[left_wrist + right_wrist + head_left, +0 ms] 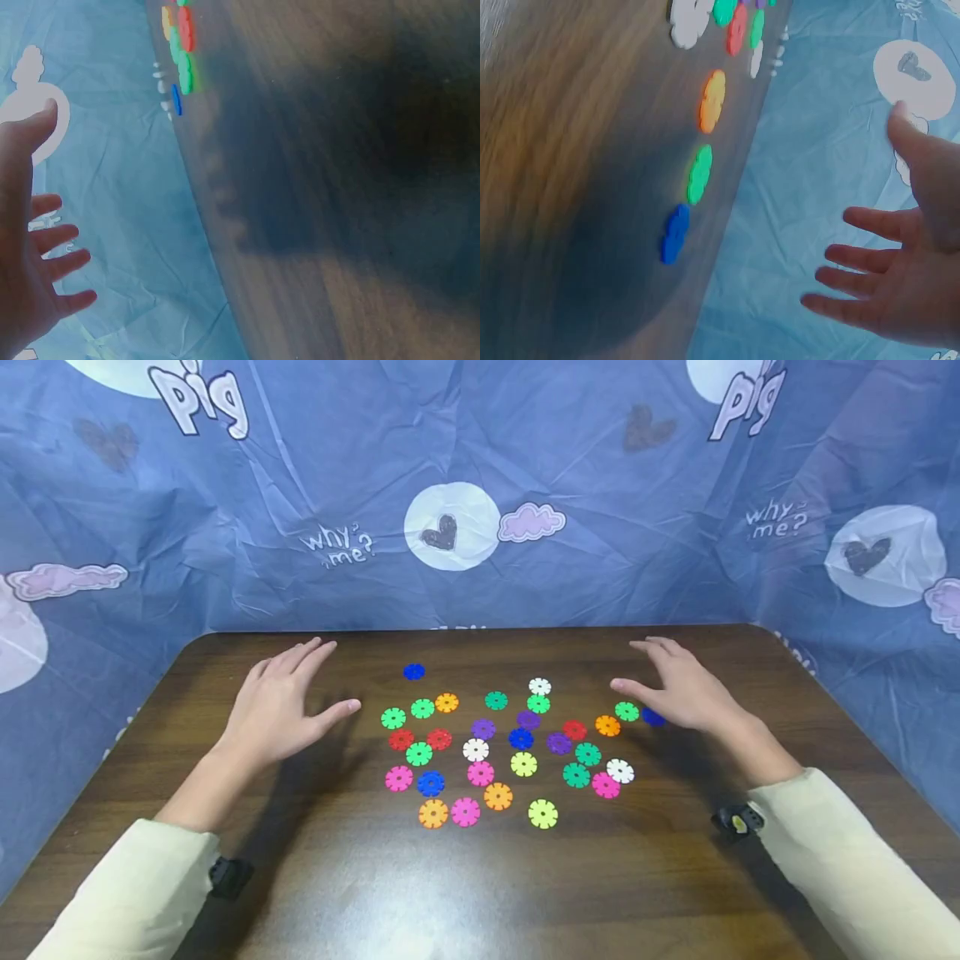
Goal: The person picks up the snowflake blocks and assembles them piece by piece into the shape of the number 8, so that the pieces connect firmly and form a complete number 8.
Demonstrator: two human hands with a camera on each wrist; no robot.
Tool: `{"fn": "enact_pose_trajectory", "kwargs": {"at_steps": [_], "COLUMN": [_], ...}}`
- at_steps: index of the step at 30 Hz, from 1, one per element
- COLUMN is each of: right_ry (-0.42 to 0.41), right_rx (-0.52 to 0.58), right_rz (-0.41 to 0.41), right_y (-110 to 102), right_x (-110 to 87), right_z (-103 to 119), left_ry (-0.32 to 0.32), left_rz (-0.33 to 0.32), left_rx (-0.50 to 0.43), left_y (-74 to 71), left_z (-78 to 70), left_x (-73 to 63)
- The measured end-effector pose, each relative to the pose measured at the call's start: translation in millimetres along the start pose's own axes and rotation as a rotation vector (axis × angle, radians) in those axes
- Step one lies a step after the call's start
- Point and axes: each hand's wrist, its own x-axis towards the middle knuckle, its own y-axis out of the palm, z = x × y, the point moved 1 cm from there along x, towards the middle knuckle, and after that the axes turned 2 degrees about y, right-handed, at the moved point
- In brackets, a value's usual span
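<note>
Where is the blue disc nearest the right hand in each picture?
Head: right of centre, the blue disc is partly hidden by the right hand.
Left wrist: not in it; another blue disc shows there.
Right wrist: left of centre, lower half, the lowest disc.
Shared landmark: the blue patterned cloth behind the table.

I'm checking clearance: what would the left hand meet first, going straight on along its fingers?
The left hand would probably meet the cloth beyond the table; the farthest blue disc lies right of its line, though depth is hard to judge.
</note>
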Motion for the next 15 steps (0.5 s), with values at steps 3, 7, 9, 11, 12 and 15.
{"fn": "enact_pose_trajectory", "kwargs": {"at_steps": [3, 7, 9, 11, 12, 15], "right_ry": [-0.026, -0.062, -0.089, -0.117, -0.132, -0.169], "right_rx": [0.034, 0.060, 0.064, 0.068, 0.072, 0.083], "right_rz": [-0.006, 0.005, 0.017, 0.033, 0.039, 0.050], "right_y": [4, 10, 15, 20, 22, 29], "right_x": [-1.1, -1.5, -2.0, -3.1, -3.7, -6.4], "right_z": [4, 9, 12, 16, 17, 21], "left_ry": [0.028, 0.052, 0.066, 0.087, 0.099, 0.131], "left_rz": [-0.024, 0.003, 0.031, 0.055, 0.064, 0.108], "left_rx": [-0.037, -0.094, -0.113, -0.118, -0.121, -0.134], "left_y": [1.2, 3.5, 6.1, 9.4, 11.3, 18.0], "left_z": [-1.9, -6.2, -9.5, -13.4, -15.8, -24.3], "left_x": [-1.3, -3.8, -5.3, -6.5, -6.8, -7.2]}}
